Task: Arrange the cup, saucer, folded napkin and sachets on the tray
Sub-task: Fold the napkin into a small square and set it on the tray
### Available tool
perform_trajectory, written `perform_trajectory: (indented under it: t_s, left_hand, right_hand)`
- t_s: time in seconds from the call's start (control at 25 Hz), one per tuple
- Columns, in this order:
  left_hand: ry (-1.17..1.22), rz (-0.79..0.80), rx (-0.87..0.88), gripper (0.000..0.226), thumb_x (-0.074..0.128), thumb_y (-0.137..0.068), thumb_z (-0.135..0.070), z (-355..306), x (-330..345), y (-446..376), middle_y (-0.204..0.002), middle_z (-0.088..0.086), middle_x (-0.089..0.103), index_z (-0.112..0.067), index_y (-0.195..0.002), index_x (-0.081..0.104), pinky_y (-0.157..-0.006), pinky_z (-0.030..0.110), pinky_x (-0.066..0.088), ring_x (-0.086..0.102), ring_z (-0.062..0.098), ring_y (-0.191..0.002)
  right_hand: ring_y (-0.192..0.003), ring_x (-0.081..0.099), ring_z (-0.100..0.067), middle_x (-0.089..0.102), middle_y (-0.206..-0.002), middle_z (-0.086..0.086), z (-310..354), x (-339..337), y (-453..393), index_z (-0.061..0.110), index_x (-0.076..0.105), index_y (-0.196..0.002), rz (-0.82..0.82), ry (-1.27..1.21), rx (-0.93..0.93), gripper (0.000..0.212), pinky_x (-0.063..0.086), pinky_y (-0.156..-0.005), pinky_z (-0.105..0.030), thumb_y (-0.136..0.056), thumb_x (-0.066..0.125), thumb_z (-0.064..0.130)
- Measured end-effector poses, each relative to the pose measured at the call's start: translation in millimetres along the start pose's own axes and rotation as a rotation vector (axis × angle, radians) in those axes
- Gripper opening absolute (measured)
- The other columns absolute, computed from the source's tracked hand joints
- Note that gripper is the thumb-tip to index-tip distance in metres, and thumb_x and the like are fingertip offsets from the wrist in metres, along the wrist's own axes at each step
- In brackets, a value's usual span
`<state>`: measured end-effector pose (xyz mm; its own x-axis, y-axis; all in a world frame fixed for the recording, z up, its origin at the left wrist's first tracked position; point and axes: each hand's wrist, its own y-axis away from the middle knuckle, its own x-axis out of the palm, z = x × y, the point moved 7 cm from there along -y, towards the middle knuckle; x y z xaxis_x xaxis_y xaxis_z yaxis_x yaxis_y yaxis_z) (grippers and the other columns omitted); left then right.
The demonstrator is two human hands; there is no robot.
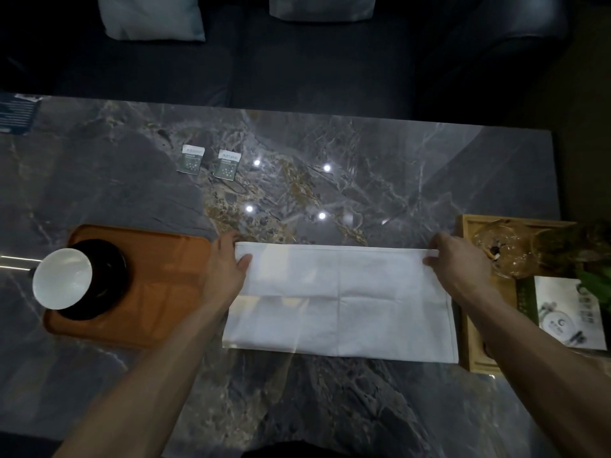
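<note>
A white napkin [344,302] lies flat on the marble table, partly folded, with its far layer doubled over toward me. My left hand [228,262] pinches its far left corner. My right hand [458,262] pinches its far right corner. Left of the napkin sits an orange-brown tray [165,292]. On the tray's left part a white cup [62,278] stands on a dark saucer [105,279]. Two green-and-white sachets [190,159] [227,164] lie side by side on the table farther back, apart from the tray.
A light wooden tray [469,325] at the right holds a clear glass vessel [506,251], a printed card [565,312] and some green leaves. A dark sofa with pale cushions [148,14] runs behind the table. A dark booklet [16,112] lies at the far left edge.
</note>
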<state>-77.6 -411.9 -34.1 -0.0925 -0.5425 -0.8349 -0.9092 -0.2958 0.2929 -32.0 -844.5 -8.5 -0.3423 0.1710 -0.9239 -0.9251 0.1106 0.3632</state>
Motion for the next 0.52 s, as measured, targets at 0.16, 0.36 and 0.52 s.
perform_trajectory:
  t_s: [0.16,0.36,0.52]
  left_hand:
    - [-0.118,-0.025,0.043,0.035,0.059,-0.092,-0.025,-2.9,-0.5,8.6,-0.124,0.014,0.046,-0.016,-0.124,0.049,-0.074,0.045,0.047,0.055,0.036,-0.100]
    - [-0.305,-0.058,0.084,0.037,0.059,-0.090,-0.026,-8.2,-0.7,22.4,-0.127,0.017,0.046,-0.014,-0.124,0.050,-0.076,0.048,0.047,0.050,0.038,-0.104]
    - [-0.457,-0.020,0.294,0.047,0.059,-0.089,-0.031,-34.3,29.6,54.7,-0.147,0.017,0.042,-0.013,-0.133,0.051,-0.106,0.056,0.035,0.037,0.040,-0.134]
  right_hand:
    - [-0.096,0.060,-0.027,0.061,-0.116,-0.008,5.4,2.9,10.8,0.017,0.057,-0.117,-0.047,0.001,-0.051,0.024,0.057,-0.077,-0.045,-0.094,0.061,0.023]
    - [-0.147,0.018,-0.036,0.034,-0.155,-0.015,16.2,13.4,29.3,0.012,0.035,-0.148,-0.135,0.107,-0.135,0.051,0.017,-0.119,-0.048,-0.099,0.048,0.016]
    - [-0.151,0.000,-0.029,0.020,-0.162,-0.010,53.5,40.2,64.6,0.016,0.024,-0.153,-0.086,0.028,-0.286,0.057,0.008,-0.122,-0.050,-0.101,0.038,0.034]
